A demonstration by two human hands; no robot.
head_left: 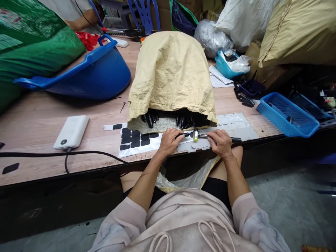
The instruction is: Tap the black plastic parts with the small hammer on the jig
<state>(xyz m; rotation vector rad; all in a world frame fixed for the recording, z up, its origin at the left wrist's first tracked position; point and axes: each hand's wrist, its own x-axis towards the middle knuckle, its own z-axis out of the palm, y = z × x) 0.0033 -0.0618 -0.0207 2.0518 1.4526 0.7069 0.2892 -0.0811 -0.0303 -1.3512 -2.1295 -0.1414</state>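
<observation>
My right hand (221,142) is closed around the handle of a small hammer (195,135), which has a metal head with a yellowish face. The black handle end sticks out to the right of the hand. My left hand (170,140) pinches a slim black piece (187,134) whose tip lies against or just beside the hammer head; I cannot tell which. Both hands are at the table's front edge, over a grey board (236,127). Right behind them is the mouth of a big tan sack (173,77) with several shiny black pieces (150,120) inside.
A sheet of black rounded stickers (135,141) lies left of my left hand. Further left are a white power bank (71,132) with a black cable and a blue basin (91,75). A blue basket (288,113) stands right. A person's arm (82,21) shows at the back left.
</observation>
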